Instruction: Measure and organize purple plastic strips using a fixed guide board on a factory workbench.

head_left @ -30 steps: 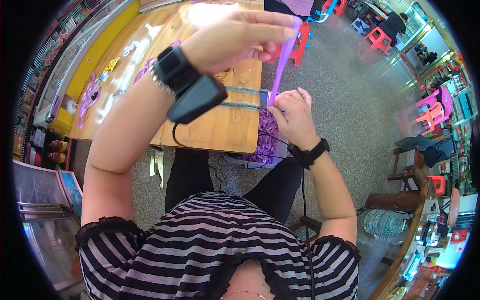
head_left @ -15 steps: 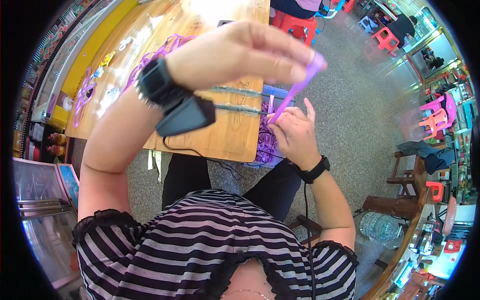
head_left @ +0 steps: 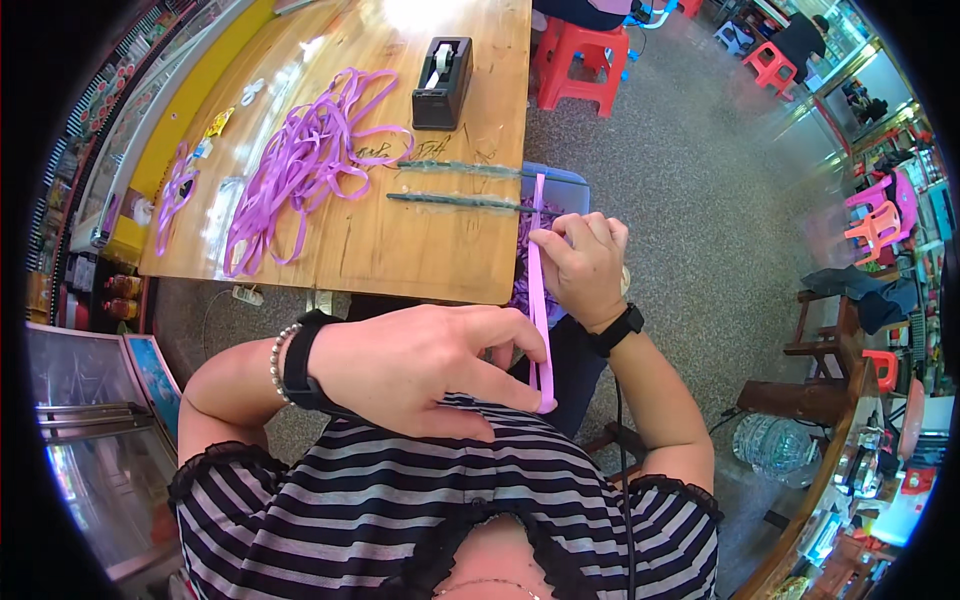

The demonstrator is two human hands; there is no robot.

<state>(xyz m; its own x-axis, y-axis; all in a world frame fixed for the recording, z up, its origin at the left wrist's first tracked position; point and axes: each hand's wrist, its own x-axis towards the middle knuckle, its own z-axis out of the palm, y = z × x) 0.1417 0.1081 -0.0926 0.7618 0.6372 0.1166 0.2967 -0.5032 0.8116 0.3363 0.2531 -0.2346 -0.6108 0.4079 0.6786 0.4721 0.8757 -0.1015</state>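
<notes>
A flat purple ribbon (head_left: 537, 285) runs from the rods at the table's edge toward my body, doubled into a narrow loop. My left hand (head_left: 430, 365) is low in front of my chest, fingers bent, with the loop's near end around a fingertip. Beside the rods, my right hand (head_left: 582, 262) pinches the ribbon between thumb and curled fingers. Two thin dark rods, the far one (head_left: 460, 169) and the near one (head_left: 460, 203), are taped to the table and jut past its right edge. Below them, partly hidden, a blue bin (head_left: 582, 187) contains purple ribbon pieces.
A tangled heap of purple ribbon (head_left: 310, 165) lies on the wooden table (head_left: 350, 268), with a black tape dispenser (head_left: 443, 85) behind it. A smaller ribbon bunch (head_left: 173, 205) is at the far left. Red stools (head_left: 583, 65) stand beyond, and a person sits there.
My left hand has swung from above the table down toward my chest, drawing the ribbon loop with it. The tape dispenser and ribbon heap are uncovered. My right hand stays near the rods.
</notes>
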